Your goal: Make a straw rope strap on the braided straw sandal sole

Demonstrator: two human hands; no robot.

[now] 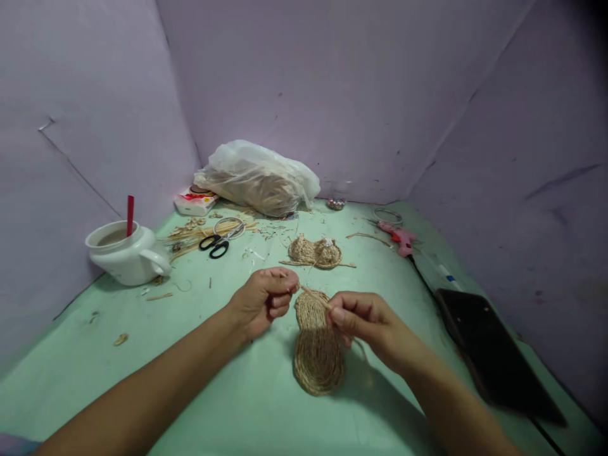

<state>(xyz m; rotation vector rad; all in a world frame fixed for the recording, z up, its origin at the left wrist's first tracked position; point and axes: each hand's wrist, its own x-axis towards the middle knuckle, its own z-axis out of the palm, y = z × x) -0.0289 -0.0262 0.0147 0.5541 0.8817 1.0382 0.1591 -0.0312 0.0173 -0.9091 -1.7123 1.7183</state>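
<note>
My left hand [266, 297] is closed in a pinch on one end of a thin tan straw cord [313, 294]. The cord runs across to my right hand [363, 323], whose thumb and fingers pinch it too. Below the cord lies a coiled, woven straw sole [319, 358] shaped like a figure eight, flat on the table; my right hand covers part of its right edge. Just beyond my hands sits a second woven straw piece [314, 251], with raised rounded ends and a cord strand sticking out at each side.
Black-handled scissors [219, 244] lie by loose straw at the left. A white pot [124, 256] holds a red stick. Behind are a plastic bag [261, 180] and a small box [194, 202]. To the right lie a pink glue gun [401, 237] and a black phone [494, 354].
</note>
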